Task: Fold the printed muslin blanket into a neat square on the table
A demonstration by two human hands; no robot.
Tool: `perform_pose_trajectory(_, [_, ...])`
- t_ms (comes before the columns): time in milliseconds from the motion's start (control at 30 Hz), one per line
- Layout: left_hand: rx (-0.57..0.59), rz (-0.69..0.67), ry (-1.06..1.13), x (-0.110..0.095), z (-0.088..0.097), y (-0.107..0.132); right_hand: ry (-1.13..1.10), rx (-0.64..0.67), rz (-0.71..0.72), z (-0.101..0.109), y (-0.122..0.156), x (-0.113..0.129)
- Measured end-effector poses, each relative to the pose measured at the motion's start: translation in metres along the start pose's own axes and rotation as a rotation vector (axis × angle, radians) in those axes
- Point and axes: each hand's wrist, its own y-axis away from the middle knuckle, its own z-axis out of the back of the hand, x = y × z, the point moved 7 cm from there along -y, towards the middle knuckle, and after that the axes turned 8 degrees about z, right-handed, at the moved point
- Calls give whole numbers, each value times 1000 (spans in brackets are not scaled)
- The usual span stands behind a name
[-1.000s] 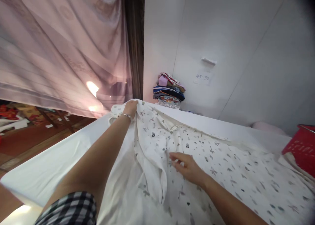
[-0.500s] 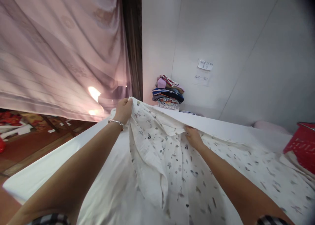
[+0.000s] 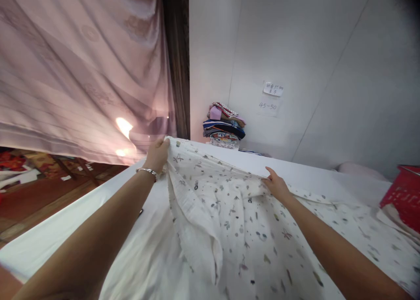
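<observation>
A large white cloth [image 3: 236,221] printed with small grey and green motifs spreads over the white table and hangs in folds toward me. At its upper left corner, my left hand [image 3: 158,154], with a silver bracelet at the wrist, is closed on the fabric. My right hand [image 3: 276,184] pinches the cloth's upper edge farther right, its index finger stretched out. The edge runs fairly straight between both hands, lifted a little above the tabletop. A loose flap folds down below my left hand.
Folded fabrics [image 3: 225,125] are stacked against the white wall [image 3: 295,50], which carries paper notes [image 3: 273,89]. A red basket [image 3: 402,197] stands at the right end of the table [image 3: 75,219]. A pink curtain [image 3: 82,72] hangs at left, with clutter on the floor below.
My right hand has slid right along the cloth's edge, and my left hand has moved slightly left and down. The edge between them is straighter and less bunched.
</observation>
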Motion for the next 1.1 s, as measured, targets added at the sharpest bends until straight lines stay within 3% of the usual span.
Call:
perform_pose_trajectory(133, [63, -46, 4, -16, 0, 11, 146, 141, 0, -6, -7, 4])
perform_pose_trajectory(400, [56, -143, -33, -27, 13, 11, 247, 215, 36, 3, -4, 2])
perform_pose_trajectory(733, [43, -151, 0, -50, 18, 24, 344, 319, 50, 3, 25, 12])
perform_pose_trajectory(1100, [64, -169, -8, -62, 17, 33, 455, 232, -27, 15, 29, -1])
